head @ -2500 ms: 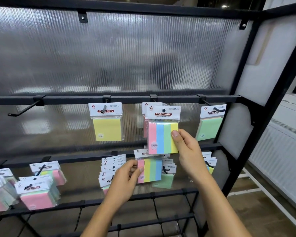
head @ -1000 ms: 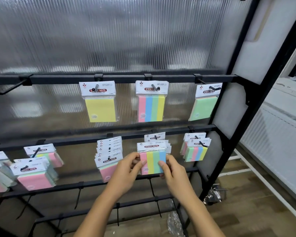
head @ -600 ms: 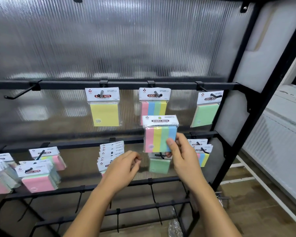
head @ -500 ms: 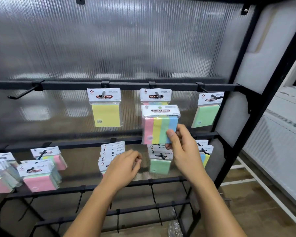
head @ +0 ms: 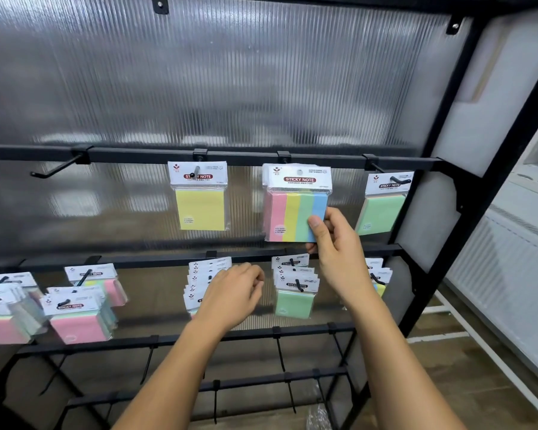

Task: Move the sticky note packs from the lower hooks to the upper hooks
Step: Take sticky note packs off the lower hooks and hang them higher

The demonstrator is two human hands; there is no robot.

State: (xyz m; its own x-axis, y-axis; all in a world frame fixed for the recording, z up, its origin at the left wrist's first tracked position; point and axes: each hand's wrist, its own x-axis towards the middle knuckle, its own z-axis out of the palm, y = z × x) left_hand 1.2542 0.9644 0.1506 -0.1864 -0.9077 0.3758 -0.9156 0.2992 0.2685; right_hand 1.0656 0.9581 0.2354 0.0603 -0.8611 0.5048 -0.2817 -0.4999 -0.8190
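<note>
- Head view: right hand [head: 339, 256] pinches striped pack [head: 292, 212] by its lower corner, just below upper rail [head: 137, 156].
- Empty left hand [head: 233, 293], loosely curled, before lower packs [head: 205, 271].

A black metal rack [head: 137, 156] stands before a ribbed translucent panel [head: 230, 72] that catches blurred light reflections. Brown wooden floor [head: 479, 392] shows at lower right, beside a white ribbed unit [head: 510, 274].
</note>
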